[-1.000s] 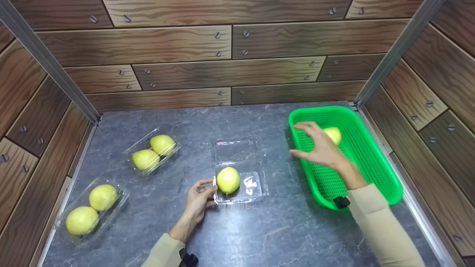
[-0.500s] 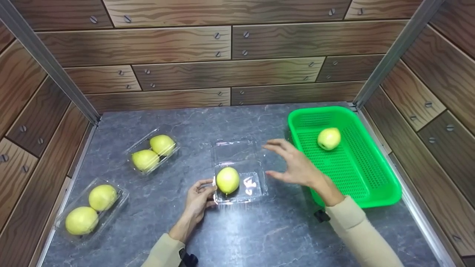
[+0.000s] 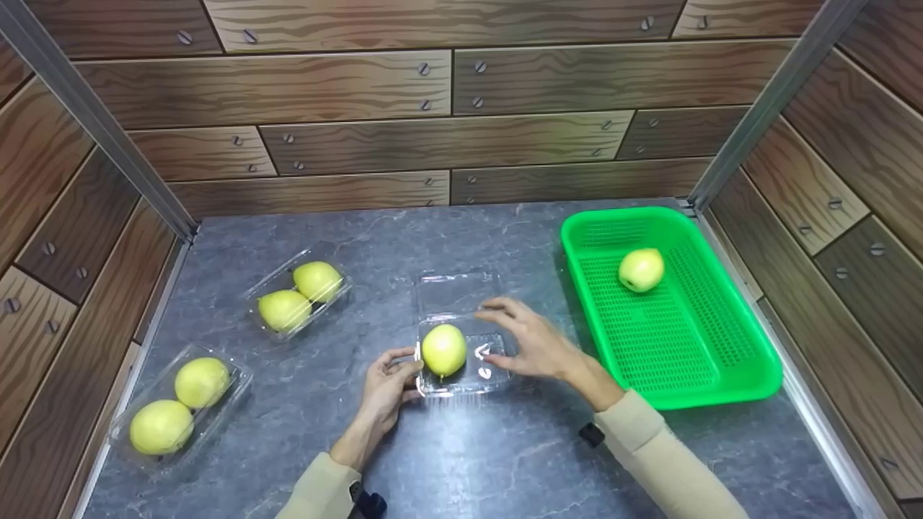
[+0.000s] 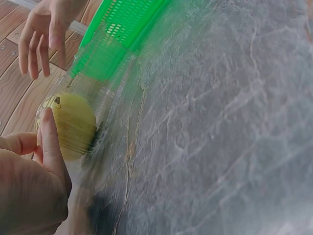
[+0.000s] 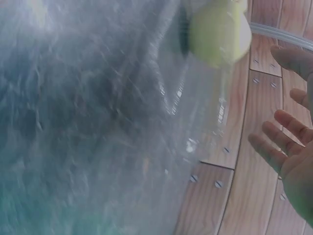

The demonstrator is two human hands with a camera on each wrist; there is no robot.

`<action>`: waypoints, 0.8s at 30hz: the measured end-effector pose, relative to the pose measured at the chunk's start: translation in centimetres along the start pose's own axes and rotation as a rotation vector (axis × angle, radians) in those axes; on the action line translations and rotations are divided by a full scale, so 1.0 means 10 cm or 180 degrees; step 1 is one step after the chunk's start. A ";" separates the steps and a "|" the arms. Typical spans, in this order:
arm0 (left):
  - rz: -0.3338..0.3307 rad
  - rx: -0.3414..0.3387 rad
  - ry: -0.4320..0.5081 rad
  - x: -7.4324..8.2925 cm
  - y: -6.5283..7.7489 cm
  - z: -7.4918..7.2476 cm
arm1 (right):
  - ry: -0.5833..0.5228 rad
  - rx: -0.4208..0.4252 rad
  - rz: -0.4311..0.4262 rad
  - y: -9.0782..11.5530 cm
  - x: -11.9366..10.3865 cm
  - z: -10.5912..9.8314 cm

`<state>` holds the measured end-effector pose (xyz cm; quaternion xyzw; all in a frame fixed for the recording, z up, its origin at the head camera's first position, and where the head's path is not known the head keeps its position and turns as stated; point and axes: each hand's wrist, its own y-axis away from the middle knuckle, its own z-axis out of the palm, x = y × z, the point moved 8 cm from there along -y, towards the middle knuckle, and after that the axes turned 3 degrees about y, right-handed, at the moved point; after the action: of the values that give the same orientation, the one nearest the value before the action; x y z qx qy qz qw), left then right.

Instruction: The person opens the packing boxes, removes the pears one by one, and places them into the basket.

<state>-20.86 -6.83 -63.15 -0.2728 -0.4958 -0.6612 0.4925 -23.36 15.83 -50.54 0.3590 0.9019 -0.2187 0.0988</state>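
Note:
An open clear plastic clamshell box lies mid-table, its lid folded back toward the far wall. In its left half sits a yellow pear. My left hand pinches the box's left wall between thumb and fingers; the left wrist view shows the thumb and a finger close by the pear. Above the box's right half is my right hand, thumb and fingers spread apart with nothing between them. The right wrist view shows its fingers stretched and parted.
At right stands a green mesh basket holding one yellow pear. Two closed clear boxes, each with two pears, lie at left: one farther back, one nearer. Wood-patterned walls enclose the table.
My right hand has moved left from over the green basket to above the clear box's right half, holding nothing. My left hand stays on the box's left wall.

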 end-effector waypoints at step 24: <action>0.0019 -0.0025 -0.0002 -0.01 -0.02 0.01 | -0.0020 -0.0576 0.0112 -0.20 -0.06 0.55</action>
<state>-21.04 -6.75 -63.26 -0.2765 -0.4925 -0.6616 0.4932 -24.19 11.66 -54.56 0.3637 0.9113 -0.1356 0.1375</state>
